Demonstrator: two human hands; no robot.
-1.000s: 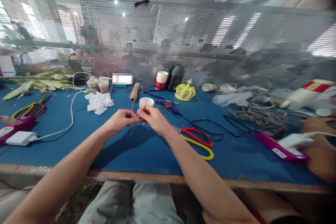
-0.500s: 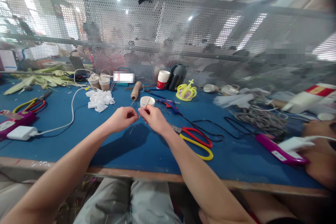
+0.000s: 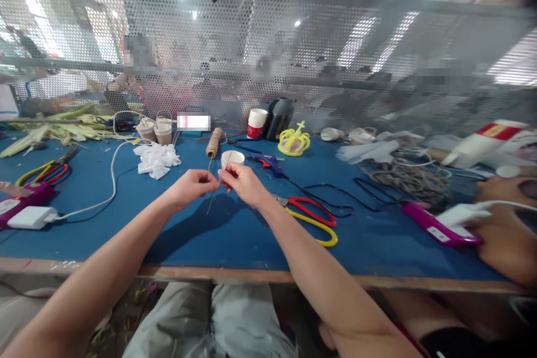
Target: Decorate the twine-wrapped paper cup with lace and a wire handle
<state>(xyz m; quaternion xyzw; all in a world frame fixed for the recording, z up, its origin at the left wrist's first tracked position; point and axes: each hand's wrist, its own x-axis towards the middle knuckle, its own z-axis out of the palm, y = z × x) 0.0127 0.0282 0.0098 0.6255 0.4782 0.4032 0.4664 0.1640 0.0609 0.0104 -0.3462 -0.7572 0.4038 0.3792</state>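
My left hand [image 3: 197, 184] is closed in a pinch on a thin twine [image 3: 211, 204], whose loose end hangs below my fingertips. My right hand [image 3: 239, 182] is pinched close against it, the fingertips almost touching; a thin stick-like strand [image 3: 229, 159] rises from its fingers. Just beyond my right hand stands a white paper cup [image 3: 236, 156], partly hidden by the fingers. The spool of brown twine [image 3: 214, 142] lies behind my hands, and its strand runs toward them. Red-and-yellow-handled scissors [image 3: 312, 212] lie beside my right forearm.
A blue glue gun [image 3: 268, 163] with a black cord lies right of the cup. Behind stand stacked cups [image 3: 256, 123], a dark jug [image 3: 279, 117] and a yellow crown [image 3: 294, 141]. White fabric [image 3: 157, 159] lies left. Another person's arm [image 3: 507, 235] rests at the right by a power strip [image 3: 436, 226].
The view has shifted slightly, so the table items appear a little further left. My hands stay pinched together over the twine, with my right fingers slightly repositioned.
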